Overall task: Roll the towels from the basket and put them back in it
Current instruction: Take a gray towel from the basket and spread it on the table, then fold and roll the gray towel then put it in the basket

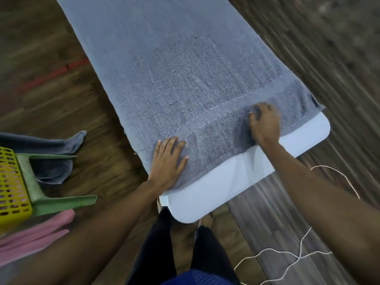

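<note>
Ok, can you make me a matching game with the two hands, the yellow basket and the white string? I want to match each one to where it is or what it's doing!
Things
1. left hand
2. right hand
3. yellow basket
4. white string

Places or states
A. lying on the wooden floor, right of the board
B. flat on the grey towel
C. at the far left edge of the view
D. fingers curled, bunching the grey towel

Pairs: 1-B, 2-D, 3-C, 4-A

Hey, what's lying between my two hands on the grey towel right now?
Nothing but the grey towel itself: its stitched hem band runs bare between the left hand and right hand, seen in the head view.
</note>
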